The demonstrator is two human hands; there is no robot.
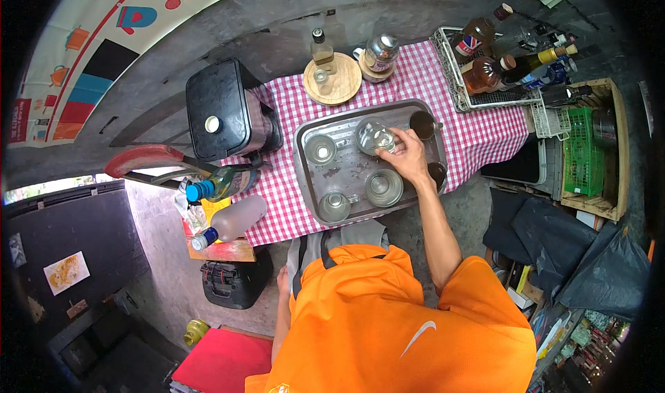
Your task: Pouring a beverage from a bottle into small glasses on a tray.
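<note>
My right hand (405,154) is closed around the rim of a clear glass (373,136), holding it over the far middle of a grey-brown serving tray (303,178). Below it on the tray stands another clear glass (384,188). Two glass mugs with handles, a far one (321,150) and a near one (334,207), occupy the tray's left side. Along the right side are two dark-looking cups, one at the far corner (422,125) and one (438,173) partly behind my wrist. My left hand (282,281) hangs low beside my body, its fingers too small to make out.
A red-checked cloth (277,209) covers the table. Beyond the tray, a round wooden board (332,92) bears a bottle and small glass, beside a lidded jar (381,52). A wire basket of bottles (478,67) stands far right. Left are a black bin (218,105) and bottles (239,218).
</note>
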